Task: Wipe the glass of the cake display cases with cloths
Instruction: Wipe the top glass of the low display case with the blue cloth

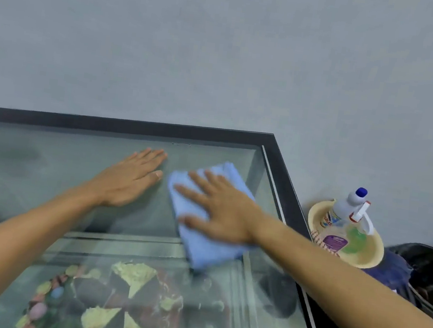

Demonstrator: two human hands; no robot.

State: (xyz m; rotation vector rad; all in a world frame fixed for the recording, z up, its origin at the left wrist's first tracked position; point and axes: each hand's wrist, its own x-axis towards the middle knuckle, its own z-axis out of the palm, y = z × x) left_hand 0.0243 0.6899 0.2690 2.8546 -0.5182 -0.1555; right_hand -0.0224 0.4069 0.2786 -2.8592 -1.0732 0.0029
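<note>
Glass [52, 169] top against grey wall [224, 54]

Both bare forearms reach forward and inward from the lower corners, elbows out of frame, the two hands near each other but apart. The left hand [128, 179] lies flat, palm down, fingers straight and held together, thumb tucked alongside pointing right. The right hand [220, 208] is palm down too, fingers splayed wide and pointing up-left, thumb stretched toward the near side, wrist almost level with the forearm. Its outline is slightly blurred; the left hand's edges are crisper. Neither hand is curled into a grasp; both press flat.
</note>
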